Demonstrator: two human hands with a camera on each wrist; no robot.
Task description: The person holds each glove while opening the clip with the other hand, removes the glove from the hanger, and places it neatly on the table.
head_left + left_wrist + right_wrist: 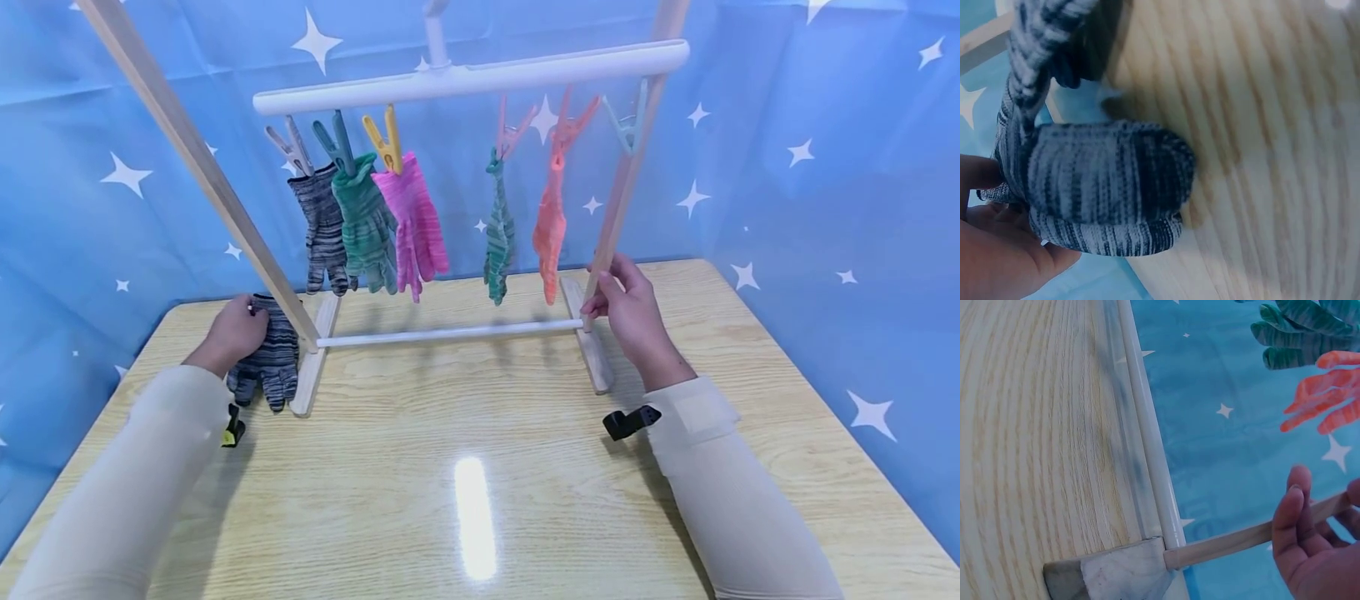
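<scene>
left hand point(234, 332) grips a grey-and-black striped knit glove point(266, 362), crumpled, lying on the table point(480, 467) beside the rack's left foot point(315, 354). right hand point(633, 312) holds the rack's right upright point(622, 192).

Grey-black striped glove point(266, 358) lies on the pale wood-grain desk point(465, 467); backdrop point(825, 167) blue with white stars. Rack point(225, 208) light wood with white bar point(472, 79) and white lower rod point(450, 334). Hanging gloves: grey-black stripes point(324, 225) on grey peg point(291, 148), green stripes point(366, 225) on teal peg point(339, 143), pink stripes point(414, 221) on yellow peg point(386, 140), teal stripes point(498, 233) on pink peg point(512, 129), plain coral point(550, 229) on coral peg point(572, 127); mint peg point(630, 125) bare; sleeves point(127, 492) cream.
</scene>
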